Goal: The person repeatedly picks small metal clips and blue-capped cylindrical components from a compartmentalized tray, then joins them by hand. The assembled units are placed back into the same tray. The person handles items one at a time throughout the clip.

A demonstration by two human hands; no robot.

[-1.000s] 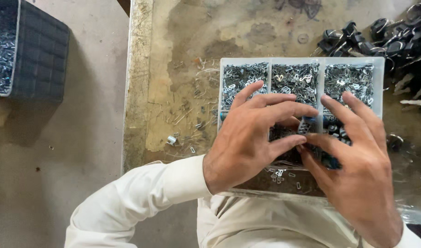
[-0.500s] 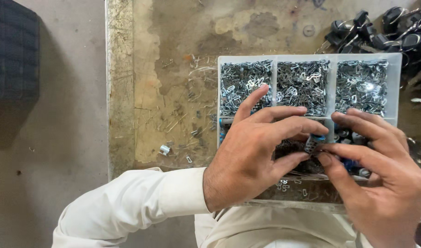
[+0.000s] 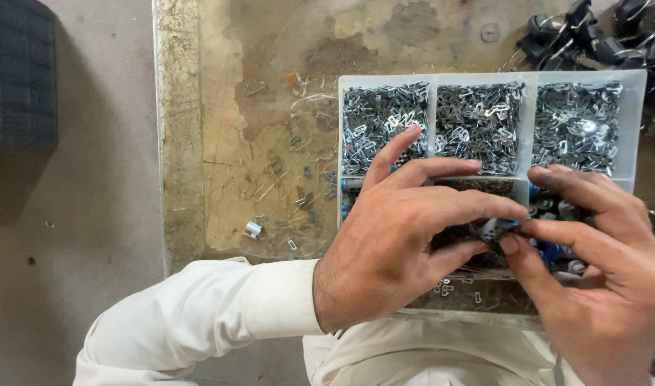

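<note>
Both hands meet in the lower middle of the frame, over a clear plastic tray (image 3: 636, 129) with boxes inside it. The left hand (image 3: 399, 243) and the right hand (image 3: 599, 286) pinch one tiny metal piece (image 3: 493, 229) between their fingertips. Both hands are closed on it, just above the lower row of the tray.

The top three boxes hold heaps of little silver clips (image 3: 478, 121). Blue bits (image 3: 553, 250) peek out under the right hand.

The piece is very small, so I think a soft, steady pinch works best. Keep it low over the tray, so it lands inside if it slips. A loose silver bit (image 3: 252, 229) lies alone on the worn tabletop (image 3: 270, 107) at the left. Dark parts (image 3: 592, 36) sit at the upper right.
</note>
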